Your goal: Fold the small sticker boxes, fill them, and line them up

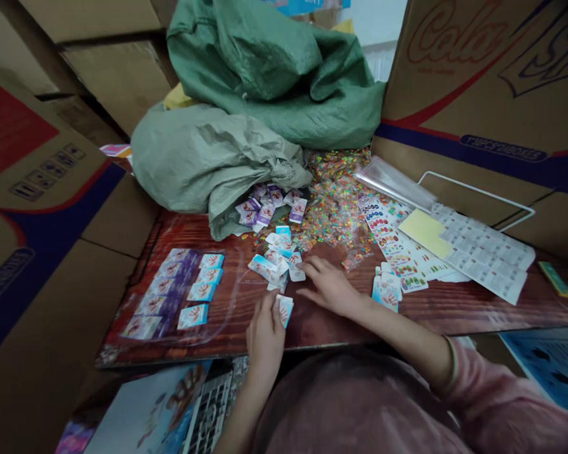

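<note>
Cardboard boxes (473,94) flank a reddish table (307,328) bearing small cartons (201,291).

The top (360,403) is dull pink with a faint sheen; its right sleeve (506,394), paler and creased, ends near the elbow. Left hand (266,331) and right hand (335,289) are bare.
</note>
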A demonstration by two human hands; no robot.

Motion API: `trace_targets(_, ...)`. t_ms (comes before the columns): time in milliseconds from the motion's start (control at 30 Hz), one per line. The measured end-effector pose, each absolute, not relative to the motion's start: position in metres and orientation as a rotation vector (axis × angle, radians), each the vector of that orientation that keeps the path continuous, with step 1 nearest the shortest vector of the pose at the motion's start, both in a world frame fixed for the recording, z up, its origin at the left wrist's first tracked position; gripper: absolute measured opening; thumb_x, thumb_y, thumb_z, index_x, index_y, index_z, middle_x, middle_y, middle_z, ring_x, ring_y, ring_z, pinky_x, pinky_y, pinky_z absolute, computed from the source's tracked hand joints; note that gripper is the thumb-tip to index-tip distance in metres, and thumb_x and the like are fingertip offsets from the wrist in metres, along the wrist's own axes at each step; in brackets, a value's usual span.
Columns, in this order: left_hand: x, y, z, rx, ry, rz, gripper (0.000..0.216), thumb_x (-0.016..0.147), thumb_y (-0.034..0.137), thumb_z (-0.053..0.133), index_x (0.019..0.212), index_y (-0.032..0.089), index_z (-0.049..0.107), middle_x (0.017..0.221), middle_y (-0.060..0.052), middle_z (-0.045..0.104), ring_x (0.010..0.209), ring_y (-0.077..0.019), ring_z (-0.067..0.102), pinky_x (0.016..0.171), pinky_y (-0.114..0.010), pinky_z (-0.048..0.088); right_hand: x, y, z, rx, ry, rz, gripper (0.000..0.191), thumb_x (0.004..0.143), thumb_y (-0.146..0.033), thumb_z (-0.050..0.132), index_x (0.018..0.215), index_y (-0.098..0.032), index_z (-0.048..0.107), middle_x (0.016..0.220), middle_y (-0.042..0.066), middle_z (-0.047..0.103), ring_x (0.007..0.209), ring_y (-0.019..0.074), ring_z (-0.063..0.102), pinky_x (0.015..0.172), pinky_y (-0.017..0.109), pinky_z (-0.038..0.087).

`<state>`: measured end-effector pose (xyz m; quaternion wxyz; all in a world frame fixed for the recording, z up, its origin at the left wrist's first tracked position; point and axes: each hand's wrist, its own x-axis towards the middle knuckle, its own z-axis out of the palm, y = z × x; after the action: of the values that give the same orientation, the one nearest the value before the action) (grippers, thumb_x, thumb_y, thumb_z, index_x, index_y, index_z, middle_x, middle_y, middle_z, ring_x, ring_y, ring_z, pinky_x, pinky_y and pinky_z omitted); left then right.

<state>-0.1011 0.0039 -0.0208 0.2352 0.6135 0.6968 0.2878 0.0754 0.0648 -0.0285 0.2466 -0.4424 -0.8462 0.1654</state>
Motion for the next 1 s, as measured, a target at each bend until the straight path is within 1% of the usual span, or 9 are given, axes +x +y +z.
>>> trace_targets(133, -0.102, 0.004, -0.021, 1.864, 2.126, 0.369, 0.040, 0.097, 0.029, 0.029, 0.125, 0.021, 0.055, 0.115, -0.014, 0.060, 0.079, -0.0218, 0.066, 0.063, -0.030, 0.046, 0.063, 0.081, -0.043, -1.257, -2.540, 0.164, 0.021, 0.090, -0.015, 0.049, 0.109, -0.016, 0.059, 0.103, 0.012, 0.061, 0.095, 0.0235, 0.058, 0.093, 0.042, 0.045)
trace_targets(267, -0.099, 0.001, -0.018, 2.016, 2.261, 0.151, 0.048, 0.096, 0.041, 0.029, 0.136, 0.022, 0.047, 0.112, -0.015, 0.057, 0.067, -0.0205, 0.063, 0.054, -0.029, 0.042, 0.088, 0.084, -0.033, -1.306, -2.391, 0.065, 0.024, 0.091, -0.011, 0.042, 0.105, -0.016, 0.061, 0.096, 0.010, 0.065, 0.091, 0.0211, 0.059, 0.102, 0.044, 0.038)
trace_targets(367, -0.097, 0.004, -0.013, 2.227, 2.288, 0.346, 0.056, 0.092, 0.050, 0.037, 0.137, 0.017, 0.047, 0.109, -0.017, 0.056, 0.086, -0.0291, 0.061, 0.068, -0.037, 0.047, 0.111, 0.074, -0.012, -1.299, -2.161, 0.228, 0.022, 0.092, -0.013, 0.043, 0.097, -0.017, 0.064, 0.088, 0.009, 0.068, 0.085, 0.0198, 0.061, 0.096, 0.040, 0.042)
trace_targets(500, -0.082, 0.019, -0.005, 2.545, 1.841, 0.801, 0.058, 0.084, 0.051, 0.056, 0.132, 0.020, 0.053, 0.123, -0.017, 0.055, 0.120, -0.0374, 0.045, 0.095, -0.048, 0.039, 0.123, 0.050, 0.009, -1.170, -1.937, 0.661, 0.018, 0.093, -0.024, 0.050, 0.091, -0.016, 0.066, 0.079, 0.005, 0.068, 0.073, 0.0154, 0.064, 0.070, 0.025, 0.048)
trace_targets(567, -0.069, 0.027, -0.005, 2.502, 1.573, 0.890, 0.046, 0.085, 0.044, 0.058, 0.125, 0.021, 0.058, 0.119, -0.014, 0.060, 0.117, -0.0331, 0.050, 0.096, -0.045, 0.040, 0.130, 0.045, 0.010, -1.128, -1.878, 0.768, 0.020, 0.093, -0.029, 0.051, 0.094, -0.016, 0.066, 0.082, 0.004, 0.070, 0.074, 0.0145, 0.065, 0.069, 0.024, 0.048)
trace_targets(600, -0.062, 0.031, -0.005, 2.404, 1.496, 0.917, 0.037, 0.085, 0.040, 0.058, 0.117, 0.021, 0.061, 0.110, -0.012, 0.065, 0.108, -0.0296, 0.057, 0.092, -0.041, 0.043, 0.137, 0.046, 0.009, -1.153, -1.843, 0.765, 0.022, 0.094, -0.032, 0.050, 0.097, -0.017, 0.066, 0.086, 0.004, 0.070, 0.077, 0.0148, 0.065, 0.071, 0.024, 0.049)
trace_targets(700, -0.044, 0.038, -0.007, 1.926, 1.415, 0.950, 0.020, 0.082, 0.034, 0.061, 0.094, 0.018, 0.064, 0.083, -0.006, 0.069, 0.076, -0.0204, 0.064, 0.072, -0.031, 0.049, 0.169, 0.058, 0.000, -1.534, -1.726, 0.503, 0.026, 0.096, -0.033, 0.044, 0.108, -0.018, 0.062, 0.102, 0.007, 0.069, 0.092, 0.0184, 0.064, 0.081, 0.028, 0.048)
trace_targets(833, -0.037, 0.040, -0.006, 1.318, 1.278, 1.024, 0.026, 0.069, 0.028, 0.070, 0.090, 0.019, 0.058, 0.078, 0.000, 0.067, 0.069, -0.0151, 0.062, 0.064, -0.025, 0.049, 0.211, 0.074, -0.020, -2.398, -1.623, -0.045, 0.039, 0.088, -0.037, 0.058, 0.116, -0.010, 0.058, 0.113, 0.019, 0.059, 0.105, 0.0315, 0.054, 0.081, 0.039, 0.045)
trace_targets(1000, -0.039, 0.040, -0.005, 1.070, 1.211, 1.028, 0.018, 0.067, 0.025, 0.067, 0.080, 0.017, 0.057, 0.066, 0.002, 0.064, 0.059, -0.0119, 0.057, 0.053, -0.020, 0.044, 0.217, 0.076, -0.039, -2.556, -1.731, -0.223, 0.036, 0.089, -0.039, 0.055, 0.104, -0.008, 0.063, 0.110, 0.018, 0.056, 0.104, 0.0315, 0.049, 0.080, 0.038, 0.043)
